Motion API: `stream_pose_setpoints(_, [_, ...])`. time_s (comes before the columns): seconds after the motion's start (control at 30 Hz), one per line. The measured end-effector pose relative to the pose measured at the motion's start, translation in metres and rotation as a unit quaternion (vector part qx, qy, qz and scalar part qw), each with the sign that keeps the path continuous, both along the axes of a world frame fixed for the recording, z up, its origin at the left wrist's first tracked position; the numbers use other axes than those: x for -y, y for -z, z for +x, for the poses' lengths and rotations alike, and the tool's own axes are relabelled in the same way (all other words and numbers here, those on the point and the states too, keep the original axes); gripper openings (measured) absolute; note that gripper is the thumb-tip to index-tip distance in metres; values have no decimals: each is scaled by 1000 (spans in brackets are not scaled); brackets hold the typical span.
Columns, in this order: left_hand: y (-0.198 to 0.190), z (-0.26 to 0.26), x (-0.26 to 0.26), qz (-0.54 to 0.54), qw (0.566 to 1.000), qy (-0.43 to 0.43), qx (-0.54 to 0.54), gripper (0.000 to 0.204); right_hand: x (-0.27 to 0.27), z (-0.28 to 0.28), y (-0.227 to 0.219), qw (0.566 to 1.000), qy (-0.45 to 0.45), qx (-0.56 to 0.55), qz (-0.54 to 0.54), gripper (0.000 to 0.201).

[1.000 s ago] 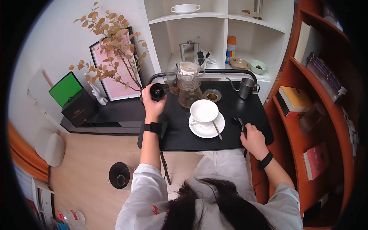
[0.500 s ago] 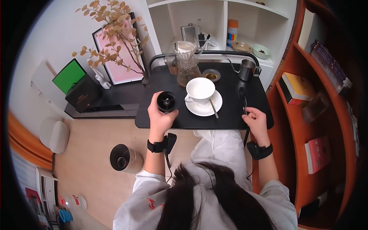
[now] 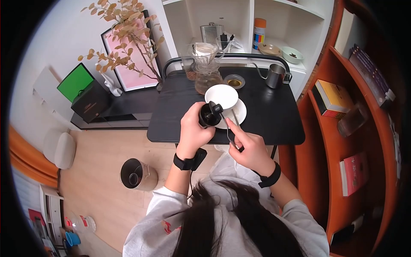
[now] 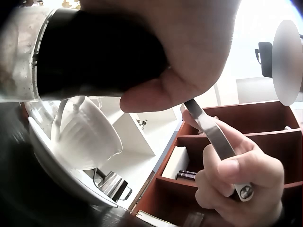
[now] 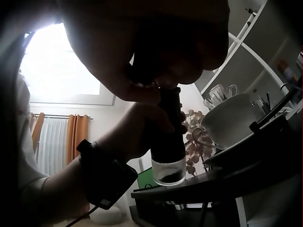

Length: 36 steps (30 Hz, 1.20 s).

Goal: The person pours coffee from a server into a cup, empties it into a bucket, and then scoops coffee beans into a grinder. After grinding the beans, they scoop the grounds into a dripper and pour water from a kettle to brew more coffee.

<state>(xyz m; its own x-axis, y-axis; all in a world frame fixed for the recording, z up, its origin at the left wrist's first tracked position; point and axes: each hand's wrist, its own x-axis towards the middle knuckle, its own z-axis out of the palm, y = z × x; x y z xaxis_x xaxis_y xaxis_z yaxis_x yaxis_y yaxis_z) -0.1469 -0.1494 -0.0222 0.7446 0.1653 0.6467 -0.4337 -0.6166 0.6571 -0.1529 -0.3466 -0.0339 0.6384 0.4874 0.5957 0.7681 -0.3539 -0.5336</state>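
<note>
My left hand grips a black hand coffee grinder, its open top facing up at the table's front edge. In the right wrist view, the grinder stands upright over its clear lower jar, which has dark stuff at the bottom. My right hand pinches the metal crank handle near one end. The handle's black knob overlaps the grinder's top in the head view. Just behind are a white cup and its saucer, partly hidden, with a spoon on it.
On the black table, a glass dripper with a paper filter sits on a carafe. A small dish and a steel gooseneck kettle stand to its right. A bin is on the floor, left.
My left hand has brought the grinder right and toward my body. My right hand has picked the crank handle up off the table's right side and carried it left over the grinder.
</note>
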Motion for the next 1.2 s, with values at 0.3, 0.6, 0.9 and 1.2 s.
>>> stream_pose_setpoints(0.3, [3,2,3,38,998,-38,19,42,-3,0,7,996,31,77,-35,78])
stream_pose_setpoints(0.6, [-3,4,0,1,999,-24,-23,41,2,6,-9,986,39,124,-107,78])
stream_pose_setpoints(0.9, [-14,7,-16,-51,996,25,-75,43,0,15,-38,966,33,173,-189,77])
stream_pose_setpoints(1.2, [-9,20,-44,-131,986,55,-89,48,-20,48,-77,944,-26,206,-257,74])
